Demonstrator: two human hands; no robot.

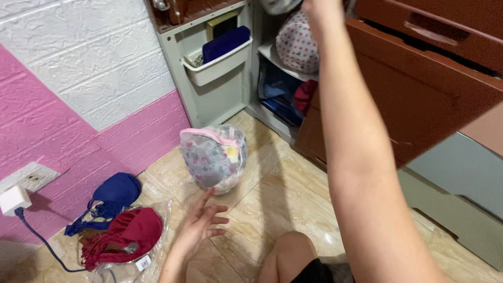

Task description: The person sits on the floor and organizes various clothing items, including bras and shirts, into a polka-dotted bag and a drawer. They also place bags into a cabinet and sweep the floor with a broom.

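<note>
A rounded mesh laundry bag with a pink zip edge and a flowered print [213,157] stands on the glossy beige marbled floor tiles [272,204], in the middle of the scene just in front of the open cabinet. The left hand [201,226] hovers just near of it, palm up and fingers loosely spread, holding nothing and not touching the bag. The right arm reaches up and far into the cabinet; the right hand [317,6] is cut off at the top edge, so its grip cannot be told. To the near left, a dark blue padded garment [112,194] and a dark red one [131,233] lie on a clear plastic wrapper [157,246]. Behind them runs a wall of textured pink and white panels [78,89] with a white socket and plugged blue cable [21,196]. The grey cabinet door [209,89] carries a pale tray; reddish-brown drawers [419,78] stand at far right.
</note>
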